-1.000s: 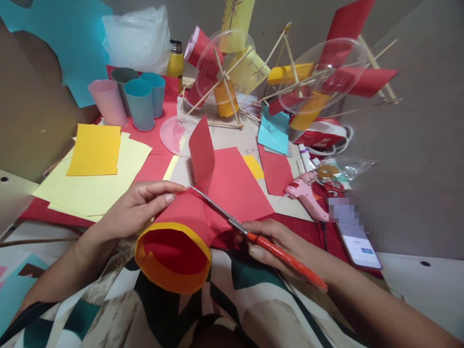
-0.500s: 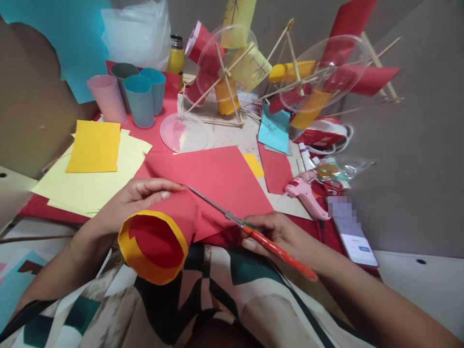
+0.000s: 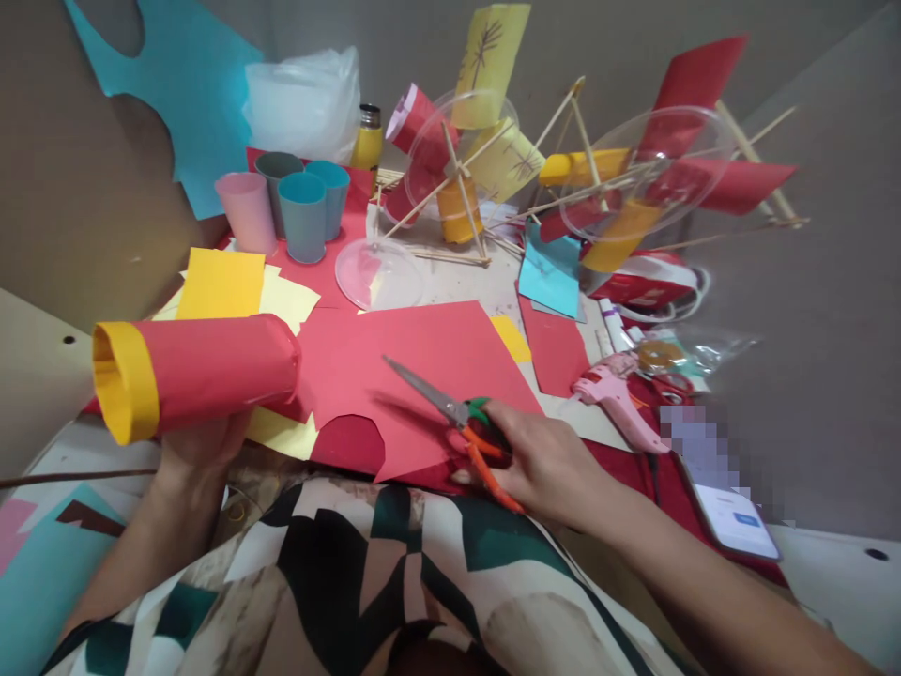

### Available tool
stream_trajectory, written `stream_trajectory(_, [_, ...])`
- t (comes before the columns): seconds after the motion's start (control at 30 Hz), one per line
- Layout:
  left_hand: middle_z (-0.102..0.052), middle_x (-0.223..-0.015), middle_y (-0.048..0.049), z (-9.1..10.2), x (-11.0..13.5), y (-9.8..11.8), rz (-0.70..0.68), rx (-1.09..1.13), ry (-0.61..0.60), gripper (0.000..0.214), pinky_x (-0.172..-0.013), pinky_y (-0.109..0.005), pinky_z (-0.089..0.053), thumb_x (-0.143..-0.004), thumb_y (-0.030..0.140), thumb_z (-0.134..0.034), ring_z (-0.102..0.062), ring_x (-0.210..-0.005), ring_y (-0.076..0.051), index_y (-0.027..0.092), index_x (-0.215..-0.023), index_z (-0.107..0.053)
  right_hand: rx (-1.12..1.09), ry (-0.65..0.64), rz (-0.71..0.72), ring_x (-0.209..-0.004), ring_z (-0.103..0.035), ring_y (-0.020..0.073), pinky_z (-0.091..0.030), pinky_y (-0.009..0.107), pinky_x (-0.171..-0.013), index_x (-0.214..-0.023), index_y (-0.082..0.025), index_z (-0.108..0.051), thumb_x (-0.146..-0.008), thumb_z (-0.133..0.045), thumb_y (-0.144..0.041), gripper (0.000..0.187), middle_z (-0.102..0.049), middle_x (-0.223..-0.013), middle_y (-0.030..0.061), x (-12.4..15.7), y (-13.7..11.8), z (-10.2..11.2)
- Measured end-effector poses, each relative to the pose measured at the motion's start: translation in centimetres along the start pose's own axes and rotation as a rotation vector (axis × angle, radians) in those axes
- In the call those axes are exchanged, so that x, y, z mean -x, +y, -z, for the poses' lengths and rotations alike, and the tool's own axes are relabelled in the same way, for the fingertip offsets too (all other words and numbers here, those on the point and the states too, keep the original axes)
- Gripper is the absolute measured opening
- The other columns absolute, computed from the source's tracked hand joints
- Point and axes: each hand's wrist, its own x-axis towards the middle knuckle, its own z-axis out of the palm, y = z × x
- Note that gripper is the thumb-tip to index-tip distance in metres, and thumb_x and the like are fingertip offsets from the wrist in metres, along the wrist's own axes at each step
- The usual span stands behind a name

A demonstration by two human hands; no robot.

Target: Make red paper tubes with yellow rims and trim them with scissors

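Two hands, set apart: the right hand (image 3: 545, 460) grips orange-and-green-handled metal scissors (image 3: 459, 413) above a flat red paper sheet (image 3: 429, 333); the left hand (image 3: 203, 443) apparently clasps, its grip mostly hidden, a yellow-rimmed red paper cylinder (image 3: 215, 366) from beneath, leftward for cutting clearance.

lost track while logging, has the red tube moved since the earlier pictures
Yes, leftward in view: the red tube was right of the yellow sheet and now covers its lower edge.
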Motion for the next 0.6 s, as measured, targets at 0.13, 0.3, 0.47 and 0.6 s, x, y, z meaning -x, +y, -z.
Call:
stream_trajectory(0.13, [-0.078,-0.090,0.0042,-0.8,0.1,1.0,-0.115,0.136,0.170,0.021,-0.069,-0.019,-0.055,-0.077,0.036,-0.083,-0.066,-0.089,-0.015,0.031,-0.095,-0.074,0.098,-0.003,0.124,-0.063,-0.063,0.0211,-0.033,0.029,-0.056,-0.097,-0.019,-0.058,-0.096,-0.054,-0.052,0.034,-0.065,-0.075,0.0055,-0.4,-0.5,-0.7])
stream_trajectory(0.3, [-0.066,-0.063,0.0055,-0.6,-0.2,1.9,-0.151,0.227,0.251,0.014,-0.056,-0.017,-0.049,-0.076,0.027,-0.081,-0.055,-0.059,-0.010,0.026,-0.085,-0.070,0.170,-0.045,0.178,-0.066,-0.066,0.0222,-0.034,0.029,-0.057,-0.104,-0.018,-0.060,-0.091,-0.056,-0.030,0.017,-0.069,-0.077,0.0068,-1.5,-0.5,-1.0])
stream_trajectory(0.47, [-0.063,-0.058,0.0048,0.5,0.1,2.1,-0.177,0.181,0.250,0.016,-0.052,-0.019,-0.047,-0.073,0.036,-0.080,-0.054,-0.056,-0.011,0.026,-0.072,-0.067,0.214,-0.063,0.081,-0.077,-0.071,0.0269,-0.038,0.031,-0.061,-0.103,-0.017,-0.059,-0.090,-0.059,-0.029,0.018,-0.073,-0.089,0.0102,-2.4,-0.3,-0.9])
stream_trajectory(0.6, [-0.070,-0.068,0.0059,1.4,0.5,2.6,-0.198,0.066,0.179,0.023,-0.061,-0.018,-0.050,-0.065,0.044,-0.087,-0.059,-0.066,-0.010,0.030,-0.072,-0.070,0.172,-0.010,0.013,-0.075,-0.069,0.0264,-0.035,0.030,-0.057,-0.098,-0.018,-0.057,-0.094,-0.057,-0.059,0.041,-0.070,-0.085,0.0091,-3.0,-1.4,-0.2])
